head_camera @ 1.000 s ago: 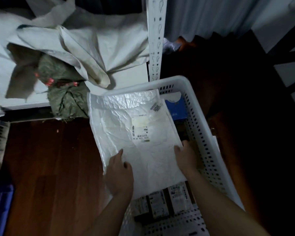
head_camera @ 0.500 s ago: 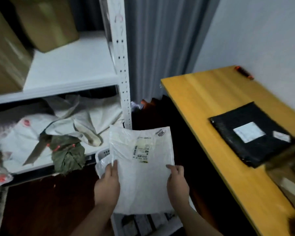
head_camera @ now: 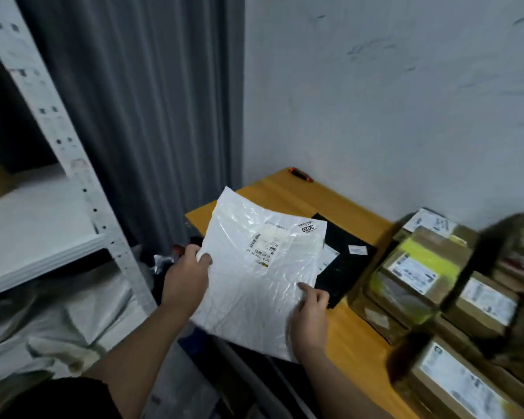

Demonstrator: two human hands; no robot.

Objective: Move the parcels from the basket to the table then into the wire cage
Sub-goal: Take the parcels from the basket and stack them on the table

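Centre of the frame, a flat white plastic parcel [head_camera: 260, 273] hangs in the air over the near edge of the wooden table [head_camera: 345, 337], its label facing up. The left hand [head_camera: 188, 275] pinches its left edge and the right hand [head_camera: 310, 316] grips its lower right corner. Beneath its right side lies a black parcel [head_camera: 342, 261]; taped cardboard boxes [head_camera: 421, 267] crowd the lower right. This looks like the basket-to-table step; next, lower it flat onto the free wood.
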